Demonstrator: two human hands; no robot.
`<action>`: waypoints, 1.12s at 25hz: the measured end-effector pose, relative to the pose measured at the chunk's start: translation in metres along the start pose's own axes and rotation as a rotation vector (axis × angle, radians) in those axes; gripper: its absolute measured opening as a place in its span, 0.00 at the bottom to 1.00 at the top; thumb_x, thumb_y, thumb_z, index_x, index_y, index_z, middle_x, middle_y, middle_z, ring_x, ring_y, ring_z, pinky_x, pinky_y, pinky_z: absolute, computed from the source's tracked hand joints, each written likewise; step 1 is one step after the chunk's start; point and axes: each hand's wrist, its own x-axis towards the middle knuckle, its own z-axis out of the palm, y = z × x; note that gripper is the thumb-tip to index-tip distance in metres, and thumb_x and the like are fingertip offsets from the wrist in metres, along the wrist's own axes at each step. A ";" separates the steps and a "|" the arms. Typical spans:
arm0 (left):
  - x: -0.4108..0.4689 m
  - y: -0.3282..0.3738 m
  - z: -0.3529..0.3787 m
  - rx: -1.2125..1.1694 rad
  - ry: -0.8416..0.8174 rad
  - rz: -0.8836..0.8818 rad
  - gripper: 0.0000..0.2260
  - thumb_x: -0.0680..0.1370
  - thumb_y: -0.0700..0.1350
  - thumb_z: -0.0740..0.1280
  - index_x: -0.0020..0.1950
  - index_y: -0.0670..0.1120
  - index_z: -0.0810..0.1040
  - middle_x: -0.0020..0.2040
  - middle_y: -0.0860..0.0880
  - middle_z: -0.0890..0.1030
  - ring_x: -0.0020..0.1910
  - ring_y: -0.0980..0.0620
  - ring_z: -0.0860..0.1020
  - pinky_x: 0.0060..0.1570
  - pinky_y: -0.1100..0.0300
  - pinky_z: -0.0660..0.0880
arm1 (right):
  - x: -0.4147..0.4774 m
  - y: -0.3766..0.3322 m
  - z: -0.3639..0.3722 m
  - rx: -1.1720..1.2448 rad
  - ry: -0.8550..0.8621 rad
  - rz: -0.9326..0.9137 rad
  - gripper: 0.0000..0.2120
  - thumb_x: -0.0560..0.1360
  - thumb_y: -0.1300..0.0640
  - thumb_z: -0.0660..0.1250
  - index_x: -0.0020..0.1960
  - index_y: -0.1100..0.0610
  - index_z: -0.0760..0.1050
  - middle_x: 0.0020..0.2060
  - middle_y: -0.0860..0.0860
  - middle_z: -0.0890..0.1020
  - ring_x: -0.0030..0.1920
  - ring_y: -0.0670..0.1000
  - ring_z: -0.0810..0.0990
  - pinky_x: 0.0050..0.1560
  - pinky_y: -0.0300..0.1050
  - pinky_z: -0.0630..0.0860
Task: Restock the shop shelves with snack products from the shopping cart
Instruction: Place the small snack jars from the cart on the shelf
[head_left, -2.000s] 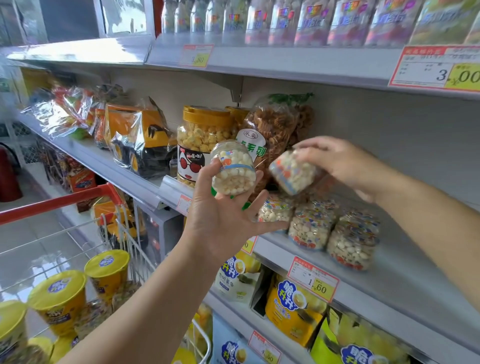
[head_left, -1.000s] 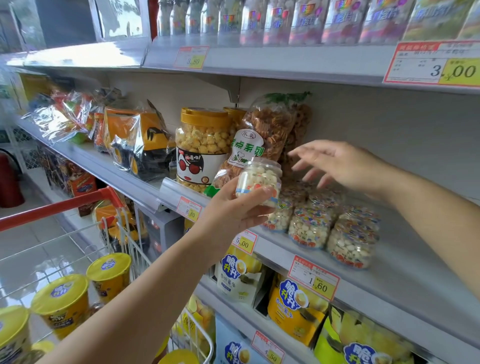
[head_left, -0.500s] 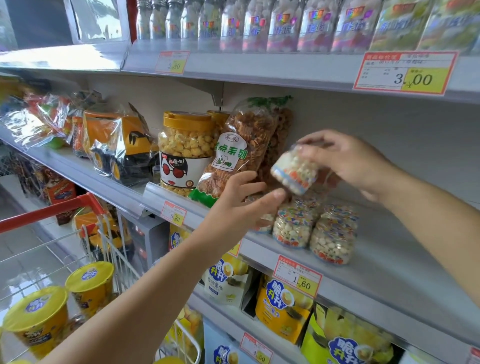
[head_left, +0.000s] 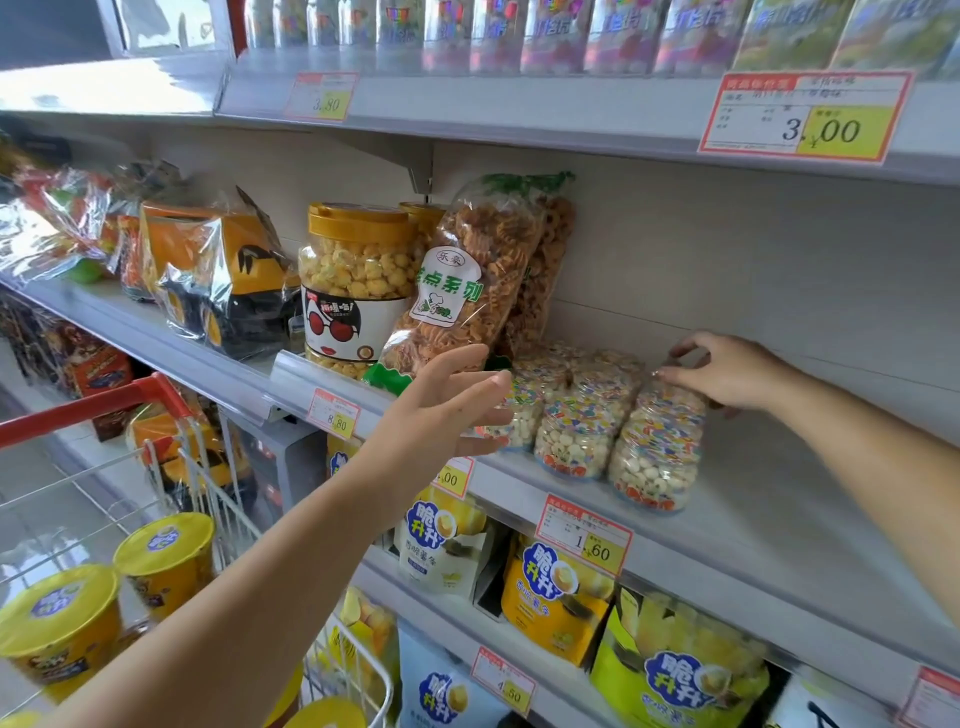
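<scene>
At right of centre in the frame, your right hand (head_left: 727, 371) sits on top of a small clear jar (head_left: 655, 452) of white puffs, which stands upright on the middle shelf (head_left: 789, 499). Its fingers (head_left: 675, 370) are curled down over the lid and the thumb bends in from behind, so the hand grips the jar by its top.

That jar is the rightmost of a cluster. The other jars (head_left: 574, 421), of the same kind, stand touching it on its left and run back toward the shelf wall.

Your left hand (head_left: 441, 415) is at mid-frame, raised in front of the leftmost of those jars. Its fingers (head_left: 488, 385) are straight and a little spread, and it holds nothing. You cannot tell whether it touches a jar.

Just above that hand a bag (head_left: 467, 280) of brown twists stands tilted. It overlaps a big tub (head_left: 358, 280) of yellow popcorn with a gold lid.

Below the jars, on the shelf edge, a price tag (head_left: 584, 535) reads 1.60.

At the lower left of the frame is the cart (head_left: 93, 410) with its red handle. Yellow-lidded cups (head_left: 163, 551) stand in it.
</scene>
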 end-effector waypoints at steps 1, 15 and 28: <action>-0.001 -0.001 0.000 0.001 0.003 -0.001 0.21 0.78 0.49 0.67 0.71 0.53 0.71 0.62 0.52 0.81 0.53 0.53 0.83 0.52 0.55 0.82 | 0.000 0.000 0.003 0.001 -0.005 -0.008 0.17 0.74 0.41 0.69 0.58 0.49 0.73 0.48 0.54 0.79 0.41 0.55 0.80 0.35 0.49 0.81; -0.096 -0.021 -0.143 0.104 0.306 -0.163 0.12 0.80 0.43 0.66 0.63 0.51 0.78 0.57 0.49 0.85 0.53 0.48 0.84 0.52 0.52 0.81 | -0.115 -0.173 0.027 0.073 0.115 -0.843 0.09 0.79 0.54 0.63 0.57 0.49 0.79 0.47 0.48 0.77 0.51 0.50 0.75 0.53 0.45 0.69; -0.239 -0.079 -0.256 0.081 0.783 -0.222 0.08 0.80 0.34 0.64 0.57 0.42 0.77 0.50 0.43 0.82 0.46 0.52 0.81 0.50 0.63 0.79 | -0.259 -0.323 0.324 -0.024 -1.032 -1.032 0.32 0.72 0.47 0.74 0.72 0.43 0.65 0.67 0.50 0.70 0.64 0.53 0.73 0.63 0.50 0.73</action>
